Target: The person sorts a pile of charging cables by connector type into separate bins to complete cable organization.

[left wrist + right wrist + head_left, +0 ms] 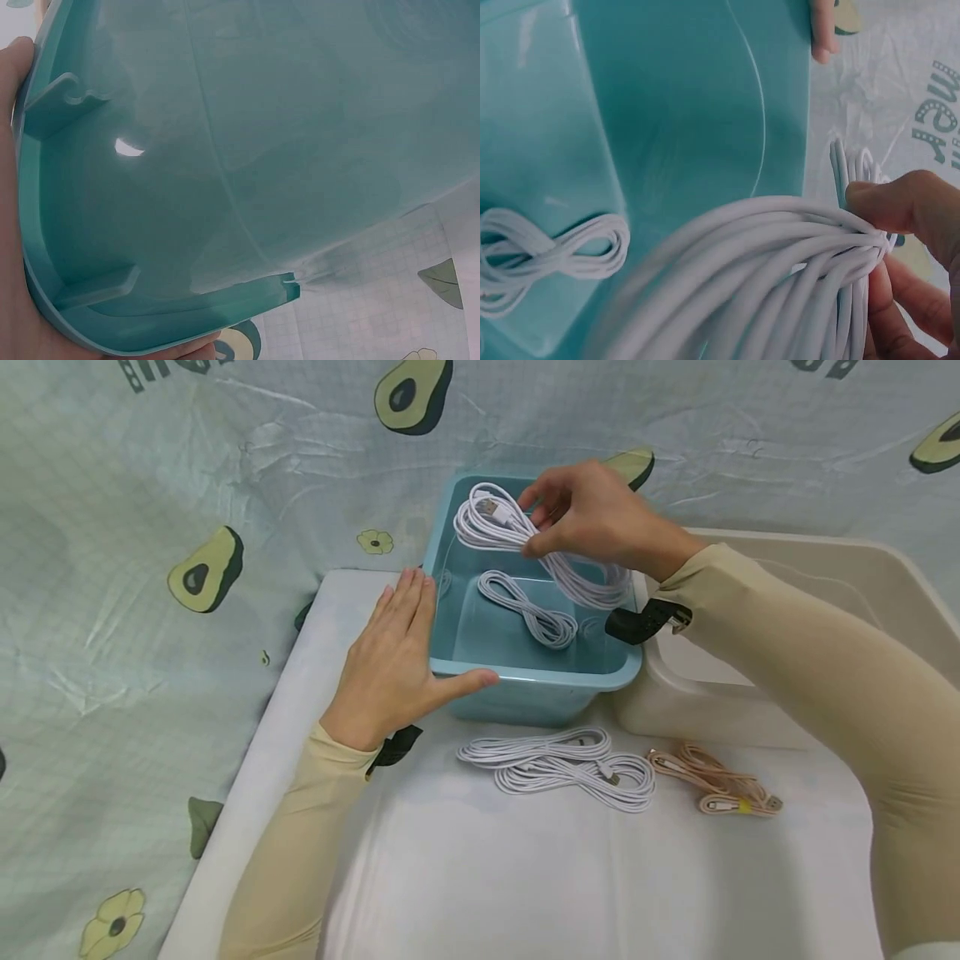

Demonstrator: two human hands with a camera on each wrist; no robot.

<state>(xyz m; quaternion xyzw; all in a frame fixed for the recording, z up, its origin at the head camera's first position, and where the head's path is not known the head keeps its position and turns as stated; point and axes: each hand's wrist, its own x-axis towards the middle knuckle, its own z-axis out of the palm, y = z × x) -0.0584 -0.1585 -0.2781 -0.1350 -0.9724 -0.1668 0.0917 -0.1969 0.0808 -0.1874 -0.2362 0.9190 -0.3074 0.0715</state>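
Note:
My right hand (pixel 600 518) pinches a bundled white USB cable (pixel 491 522) by its tied middle, above the blue plastic bin (pixel 536 677). In the right wrist view, thumb and fingers close on the narrow part of that cable (pixel 780 232), its loops fanning out below. A smaller coiled white cable (pixel 551 625) lies on the bin's floor, also visible as a figure-eight bundle (pixel 600 244). My left hand (pixel 390 660) rests along the bin's left front corner, fingers straight and thumb across the front rim. From below, the left wrist view shows the bin's outer wall (pixel 150 210).
A beige bin (pixel 705 718) stands to the right, against the blue one. On the white table in front lie two bundled white cables (pixel 570 768) and some tan-pink cables (pixel 716 781). A curtain with avocado prints (pixel 300 460) hangs behind and at the left.

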